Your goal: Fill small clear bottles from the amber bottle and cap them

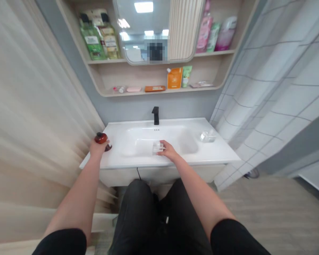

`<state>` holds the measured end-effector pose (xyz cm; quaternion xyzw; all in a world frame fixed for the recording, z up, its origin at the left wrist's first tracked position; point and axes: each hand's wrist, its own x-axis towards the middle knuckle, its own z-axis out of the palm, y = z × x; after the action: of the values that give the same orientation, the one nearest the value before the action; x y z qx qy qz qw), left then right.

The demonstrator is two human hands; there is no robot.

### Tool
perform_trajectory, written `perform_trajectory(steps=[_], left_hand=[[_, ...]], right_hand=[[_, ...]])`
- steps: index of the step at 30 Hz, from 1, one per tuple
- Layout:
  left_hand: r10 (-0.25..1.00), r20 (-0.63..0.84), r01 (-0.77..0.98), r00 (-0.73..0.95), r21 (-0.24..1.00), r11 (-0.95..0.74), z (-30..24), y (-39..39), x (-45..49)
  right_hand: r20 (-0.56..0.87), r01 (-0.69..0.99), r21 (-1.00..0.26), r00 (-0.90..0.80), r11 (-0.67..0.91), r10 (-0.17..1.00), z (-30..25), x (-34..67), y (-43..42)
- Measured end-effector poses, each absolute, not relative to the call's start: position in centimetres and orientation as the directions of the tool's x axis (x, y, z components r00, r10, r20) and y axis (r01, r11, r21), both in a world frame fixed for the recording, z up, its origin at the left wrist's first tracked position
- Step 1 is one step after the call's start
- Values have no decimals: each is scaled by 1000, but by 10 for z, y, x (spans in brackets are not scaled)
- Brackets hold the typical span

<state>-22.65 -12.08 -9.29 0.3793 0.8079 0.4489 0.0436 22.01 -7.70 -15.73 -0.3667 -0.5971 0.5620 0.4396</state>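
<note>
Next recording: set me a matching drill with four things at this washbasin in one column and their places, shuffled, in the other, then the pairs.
Things
1. round dark-red bottle with a black cap
2. small clear container
3. black square faucet
4. orange pouch

Places
A. at the back rim of the white basin
B. on the lower wall shelf
C. in the left hand, at the counter's left edge
D. in the right hand, at the basin's front

Pairs: 1-C, 2-D, 3-A, 4-B
</note>
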Motion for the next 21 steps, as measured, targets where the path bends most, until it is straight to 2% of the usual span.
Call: perform_trajectory(steps=[2, 4, 6, 8, 11, 13, 15, 21], left_hand=[[644, 241, 552, -726, 763, 337, -93, -116, -214], [700, 276, 576, -659, 784, 233, -92, -112, -185], [821, 316, 563, -475, 827, 8, -89, -107, -138], [891, 359, 479, -278, 856, -195, -87, -101, -74], [941, 339, 416, -8, 857, -305, -87, -91, 41], [938, 316, 324, 145, 880, -347, -90, -85, 118], [925, 304, 255, 229, 898, -358, -94, -78, 188], [922, 258, 264, 289, 904, -336, -110, -51, 323]], right_hand=[[139, -42, -990, -333, 132, 933, -150, 225, -85], [171, -15, -984, -346, 177, 923, -138, 240, -98], [199, 29, -974, -347, 223, 917, -125, 266, -118], [218, 74, -964, -324, 255, 920, -112, 303, -143], [197, 129, -962, -287, 242, 937, -98, 366, -183], [174, 152, -965, -244, 215, 954, -95, 407, -207], [160, 163, -968, -191, 192, 968, -95, 443, -227], [113, 142, -982, -67, 121, 991, -100, 507, -257]])
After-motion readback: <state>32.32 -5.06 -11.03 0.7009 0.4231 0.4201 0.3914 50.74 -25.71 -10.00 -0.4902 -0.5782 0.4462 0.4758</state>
